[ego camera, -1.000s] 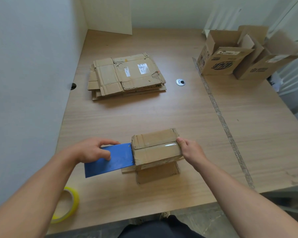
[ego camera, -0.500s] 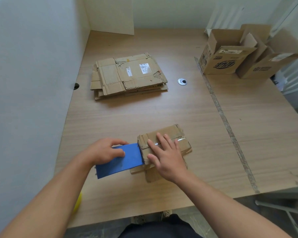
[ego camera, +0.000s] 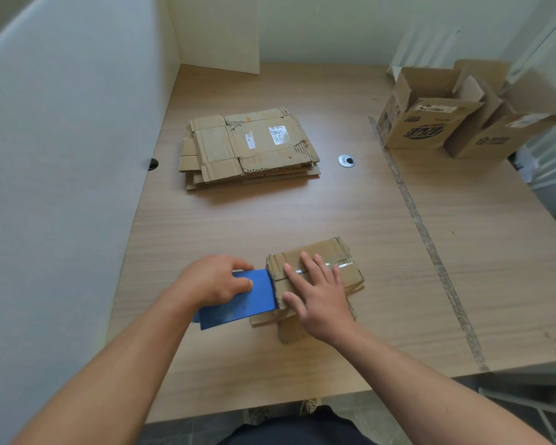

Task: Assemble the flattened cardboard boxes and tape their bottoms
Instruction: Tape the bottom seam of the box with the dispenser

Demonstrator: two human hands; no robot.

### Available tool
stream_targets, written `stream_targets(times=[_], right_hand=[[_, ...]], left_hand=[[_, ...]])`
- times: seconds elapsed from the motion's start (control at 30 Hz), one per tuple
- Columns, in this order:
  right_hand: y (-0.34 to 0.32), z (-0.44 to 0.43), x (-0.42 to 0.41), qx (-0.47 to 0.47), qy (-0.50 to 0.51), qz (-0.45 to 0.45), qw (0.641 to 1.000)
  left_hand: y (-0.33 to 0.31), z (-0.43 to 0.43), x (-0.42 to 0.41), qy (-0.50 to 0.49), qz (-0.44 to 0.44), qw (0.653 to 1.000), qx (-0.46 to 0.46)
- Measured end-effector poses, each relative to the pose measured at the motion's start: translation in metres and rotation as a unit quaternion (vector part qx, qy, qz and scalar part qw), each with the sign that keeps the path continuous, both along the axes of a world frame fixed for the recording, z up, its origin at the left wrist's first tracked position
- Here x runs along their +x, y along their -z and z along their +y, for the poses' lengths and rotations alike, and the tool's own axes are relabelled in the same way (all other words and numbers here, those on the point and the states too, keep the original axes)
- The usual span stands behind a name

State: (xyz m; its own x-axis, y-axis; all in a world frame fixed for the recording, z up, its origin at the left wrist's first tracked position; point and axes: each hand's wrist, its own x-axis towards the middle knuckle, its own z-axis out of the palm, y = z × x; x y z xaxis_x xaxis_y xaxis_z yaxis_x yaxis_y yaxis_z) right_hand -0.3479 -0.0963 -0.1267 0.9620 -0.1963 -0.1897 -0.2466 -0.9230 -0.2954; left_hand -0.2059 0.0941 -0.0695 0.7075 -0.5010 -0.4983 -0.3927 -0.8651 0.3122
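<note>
Lying beyond box [ego camera: 323,249]: flattened stack [ego camera: 247,146], open boxes [ego camera: 430,123]

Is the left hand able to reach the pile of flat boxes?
Probably yes. Nothing stands between the left hand and the pile of flat boxes, but it grips a blue card, so it must let go first.

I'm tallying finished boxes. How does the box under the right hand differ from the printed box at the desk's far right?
The near box lies with closed flaps up, clear tape across them; the printed box stands with flaps open. The near box is plain brown; the printed box bears black logos. The right hand presses the near box; no hand touches the printed box. Both are assembled brown cardboard.
</note>
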Motion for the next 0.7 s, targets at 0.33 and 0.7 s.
stream_targets(times=[0.33, 0.7], right_hand=[[-0.013, -0.005, -0.006, -0.046, -0.039, 0.004, 0.998], [-0.021, -0.001, -0.019, -0.077, -0.058, -0.009, 0.995]], left_hand=[[0.017, 0.024, -0.008, -0.103, -0.017, 0.992, -0.068], [0.005, 0.042, -0.003, -0.162, 0.026, 0.976, -0.142]])
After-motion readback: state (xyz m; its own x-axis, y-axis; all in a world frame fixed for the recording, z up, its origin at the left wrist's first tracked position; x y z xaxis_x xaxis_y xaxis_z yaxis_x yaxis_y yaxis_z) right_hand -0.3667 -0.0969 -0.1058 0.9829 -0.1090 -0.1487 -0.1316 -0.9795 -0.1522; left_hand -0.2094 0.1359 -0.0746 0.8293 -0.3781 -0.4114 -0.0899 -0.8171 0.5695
